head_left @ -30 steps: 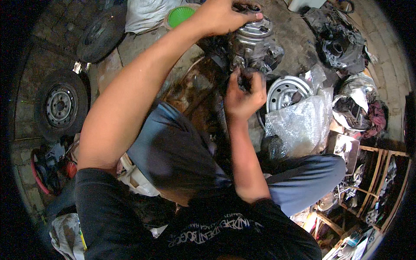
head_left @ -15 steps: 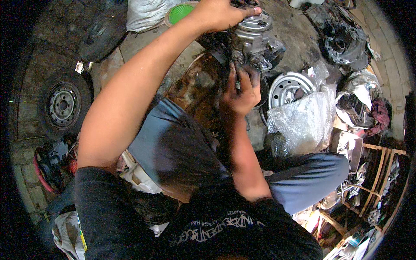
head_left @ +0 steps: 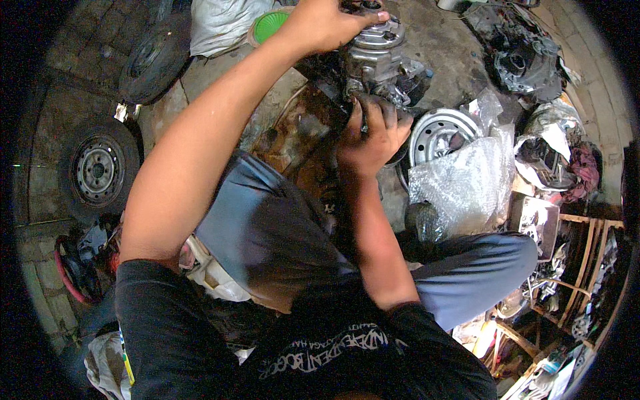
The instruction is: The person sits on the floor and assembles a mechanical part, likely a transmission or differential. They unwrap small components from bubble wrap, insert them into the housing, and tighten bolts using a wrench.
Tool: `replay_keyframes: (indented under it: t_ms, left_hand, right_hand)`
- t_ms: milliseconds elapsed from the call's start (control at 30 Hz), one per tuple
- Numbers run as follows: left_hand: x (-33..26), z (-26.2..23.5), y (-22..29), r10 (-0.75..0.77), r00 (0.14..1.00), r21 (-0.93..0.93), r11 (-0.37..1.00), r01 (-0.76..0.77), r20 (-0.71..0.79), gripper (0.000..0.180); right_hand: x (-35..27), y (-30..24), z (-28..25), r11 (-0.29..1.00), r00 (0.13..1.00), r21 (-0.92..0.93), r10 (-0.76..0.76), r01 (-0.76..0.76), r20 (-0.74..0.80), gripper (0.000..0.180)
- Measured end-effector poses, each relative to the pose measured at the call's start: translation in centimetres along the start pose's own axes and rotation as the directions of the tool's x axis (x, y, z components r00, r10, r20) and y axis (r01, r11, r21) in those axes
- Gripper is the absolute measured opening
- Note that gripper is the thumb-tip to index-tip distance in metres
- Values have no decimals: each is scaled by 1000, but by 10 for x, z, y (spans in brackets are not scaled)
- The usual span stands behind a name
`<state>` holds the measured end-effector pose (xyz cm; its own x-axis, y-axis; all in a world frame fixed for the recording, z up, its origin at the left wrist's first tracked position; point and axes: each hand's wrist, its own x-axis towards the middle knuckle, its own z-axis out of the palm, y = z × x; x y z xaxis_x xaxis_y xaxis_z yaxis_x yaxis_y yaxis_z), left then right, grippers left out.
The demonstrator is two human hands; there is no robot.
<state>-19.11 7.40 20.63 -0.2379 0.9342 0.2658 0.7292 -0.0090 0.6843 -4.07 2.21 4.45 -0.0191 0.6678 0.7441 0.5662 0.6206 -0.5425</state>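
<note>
Compressor [head_left: 380,57] still assembled; I steady its top with left hand [head_left: 327,23], grip closed; right hand [head_left: 370,137] grip pinches its underside fitting.

Concrete floor [head_left: 453,40] carries an engine part [head_left: 380,57], silver wheel rim [head_left: 443,133], plastic sheeting [head_left: 467,187], 2 tyres [head_left: 100,170].

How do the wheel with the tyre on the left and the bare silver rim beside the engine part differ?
The wheel on the left wears a black tyre around a dull grey, dusty centre; the silver rim is bare and shiny. The wheel lies in full view away from the hands, while the silver rim is partly hidden behind the right hand and a clear plastic bag. Both are round steel discs lying flat.
</note>
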Motion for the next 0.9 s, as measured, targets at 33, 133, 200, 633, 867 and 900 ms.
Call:
replay_keyframes:
  t_ms: [33, 133, 200, 633, 867, 900]
  left_hand:
    - [0, 0, 0, 0, 1000, -13, 1000, 0, 1, 47]
    - [0, 0, -2, 10, 1000, -30, 999, -10, -3, 48]
    - [-1, -1, -3, 33, 999, -15, 999, -33, -9, 48]
    - [1, 0, -1, -1, 1000, -37, 999, 0, -14, 49]
    - [5, 2, -3, -5, 1000, -71, 997, 5, 6, 47]
    - [5, 2, -4, -6, 1000, -55, 998, 6, 4, 47]
  right_hand:
    - [1, 0, 2, 1000, 1000, -1, -6, 6, -20, 17]
    - [6, -8, 4, 998, 996, 50, 45, -41, -79, 16]
    - [11, -16, 1, 975, 978, 155, 175, -158, -109, 17]
    - [19, -15, 1, 981, 998, 192, 7, 5, -64, 14]
    - [7, -1, -6, 980, 998, 193, -54, 55, -12, 12]
    - [7, -3, -6, 980, 998, 191, -53, 57, -26, 12]
